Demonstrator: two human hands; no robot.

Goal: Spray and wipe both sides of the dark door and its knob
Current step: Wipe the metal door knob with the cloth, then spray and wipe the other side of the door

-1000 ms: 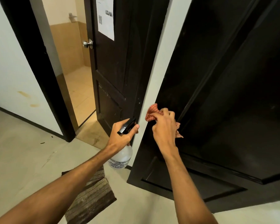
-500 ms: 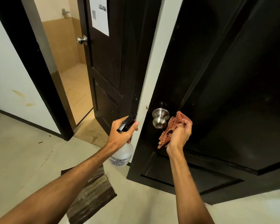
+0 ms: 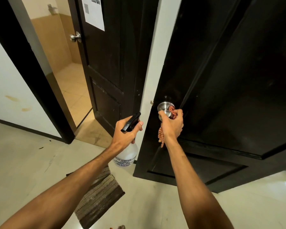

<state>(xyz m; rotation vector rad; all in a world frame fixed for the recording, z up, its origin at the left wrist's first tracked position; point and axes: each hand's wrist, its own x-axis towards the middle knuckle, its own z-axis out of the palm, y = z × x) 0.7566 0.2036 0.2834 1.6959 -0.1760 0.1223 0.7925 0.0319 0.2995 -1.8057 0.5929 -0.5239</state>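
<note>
Brown striped mat (image 3: pixel 97 197) nearest, on pale floor (image 3: pixel 23 162). Held clear spray bottle (image 3: pixel 127 154) in left grip (image 3: pixel 125 134), fingers curled round its black trigger head. Clasped steel knob (image 3: pixel 165 114) of dark door (image 3: pixel 221 96) in right grip (image 3: pixel 172 128), red checked cloth (image 3: pixel 161 136) bunched under palm. Beyond, other door (image 3: pixel 112 55) ajar.

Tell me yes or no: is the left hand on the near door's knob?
No, the right hand grips the knob with the checked cloth, while the left hand holds the spray bottle.
</note>
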